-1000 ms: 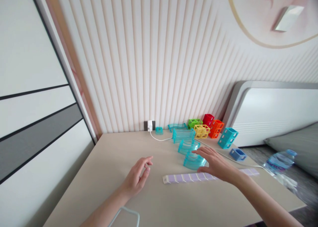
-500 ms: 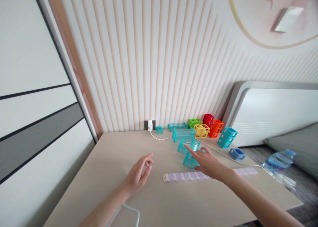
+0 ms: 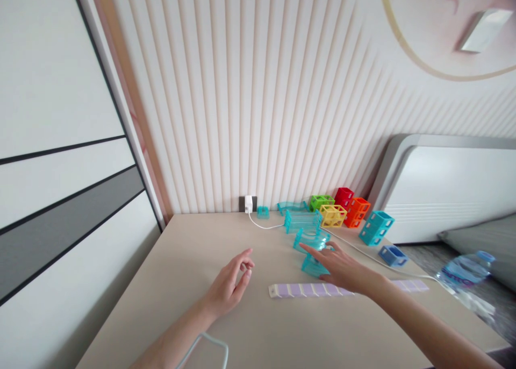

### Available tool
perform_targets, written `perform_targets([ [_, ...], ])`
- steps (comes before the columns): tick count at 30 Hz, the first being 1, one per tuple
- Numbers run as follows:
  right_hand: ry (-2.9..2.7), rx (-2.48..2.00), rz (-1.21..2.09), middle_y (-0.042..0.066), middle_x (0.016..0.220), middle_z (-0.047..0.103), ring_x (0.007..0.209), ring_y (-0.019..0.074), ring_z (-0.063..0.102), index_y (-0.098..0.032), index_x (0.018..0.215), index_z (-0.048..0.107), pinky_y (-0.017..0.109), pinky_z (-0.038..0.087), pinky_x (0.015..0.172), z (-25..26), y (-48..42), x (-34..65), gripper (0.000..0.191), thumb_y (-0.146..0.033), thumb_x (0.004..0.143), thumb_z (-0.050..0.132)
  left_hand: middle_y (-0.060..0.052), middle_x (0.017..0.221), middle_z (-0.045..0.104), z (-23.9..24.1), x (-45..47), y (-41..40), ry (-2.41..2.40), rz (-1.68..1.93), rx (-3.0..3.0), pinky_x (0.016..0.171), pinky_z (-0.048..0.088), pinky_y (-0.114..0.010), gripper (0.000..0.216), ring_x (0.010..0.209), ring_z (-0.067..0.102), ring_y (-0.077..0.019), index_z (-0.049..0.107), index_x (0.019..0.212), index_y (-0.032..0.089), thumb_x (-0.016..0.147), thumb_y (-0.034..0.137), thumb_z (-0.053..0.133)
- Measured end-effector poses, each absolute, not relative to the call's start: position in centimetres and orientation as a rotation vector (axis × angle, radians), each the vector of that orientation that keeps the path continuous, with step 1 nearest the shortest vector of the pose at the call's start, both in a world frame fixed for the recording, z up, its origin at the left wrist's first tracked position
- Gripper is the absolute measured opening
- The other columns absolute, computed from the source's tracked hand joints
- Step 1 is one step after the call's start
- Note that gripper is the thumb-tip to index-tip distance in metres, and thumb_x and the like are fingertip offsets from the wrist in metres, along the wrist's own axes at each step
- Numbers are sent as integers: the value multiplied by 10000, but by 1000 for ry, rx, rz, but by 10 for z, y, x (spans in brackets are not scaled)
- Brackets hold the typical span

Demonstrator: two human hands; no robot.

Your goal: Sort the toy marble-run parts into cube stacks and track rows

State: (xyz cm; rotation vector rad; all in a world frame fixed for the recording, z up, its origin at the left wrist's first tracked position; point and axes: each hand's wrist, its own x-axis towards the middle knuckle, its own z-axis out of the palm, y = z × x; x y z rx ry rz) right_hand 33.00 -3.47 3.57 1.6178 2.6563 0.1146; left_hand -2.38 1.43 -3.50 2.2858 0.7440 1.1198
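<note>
My right hand (image 3: 345,267) reaches over the translucent teal track-like pieces, its index finger stretched out and its fingers apart. Under and beside it are a curved teal piece (image 3: 300,241) and a nearer teal piece (image 3: 311,265), partly hidden by the fingers. Whether the hand touches them I cannot tell. A longer straight teal piece (image 3: 302,222) stands just behind. Left of these, my left hand (image 3: 231,283) hovers above the table, fingers loosely bent with a gap to the thumb, nothing in it. A purple and white segmented strip (image 3: 306,290) lies in front, passing beneath my right forearm.
Yellow (image 3: 332,217), green (image 3: 321,201), red (image 3: 344,198), orange (image 3: 357,213), teal (image 3: 376,228) and blue frame blocks (image 3: 393,256) stand at the right. A white cable runs from the charger (image 3: 249,204) across the table. A bottle (image 3: 465,269) is beyond the right edge.
The view has turned slightly left, so the scene sits farther right. My right index fingertip has drawn a little nearer to me over the curved teal piece. My left hand looks much the same.
</note>
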Motion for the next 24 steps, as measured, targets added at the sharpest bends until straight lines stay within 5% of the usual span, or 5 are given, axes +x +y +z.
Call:
perform_targets([
  [10, 2734, 1468, 371, 76, 1035, 736, 961, 278, 678, -283, 1565, 188, 500, 358, 1023, 45, -32, 296, 981, -167, 777, 761, -96, 1199, 619, -33, -29, 13, 761, 1099, 2302, 997, 499, -422, 611, 1064, 604, -208, 245, 1503, 273, 947, 187, 483],
  [17, 2945, 1228, 237, 82, 1058, 722, 998, 256, 661, -254, 1572, 126, 449, 365, 1008, 61, 7, 205, 926, -261, 853, 710, -170, 1560, 337, -32, -46, 37, 704, 993, 2263, 1109, 412, -532, 938, 1387, 423, -290, 21, 1566, 294, 868, 215, 643],
  [24, 3036, 1045, 284, 118, 1136, 702, 1046, 272, 653, -240, 1528, 247, 463, 366, 1003, 37, 57, 130, 721, -290, 922, 634, -130, 1486, 492, -51, -78, 74, 969, 954, 2221, 1112, 404, -535, 687, 1365, 475, -313, 373, 1479, 293, 858, 223, 656],
])
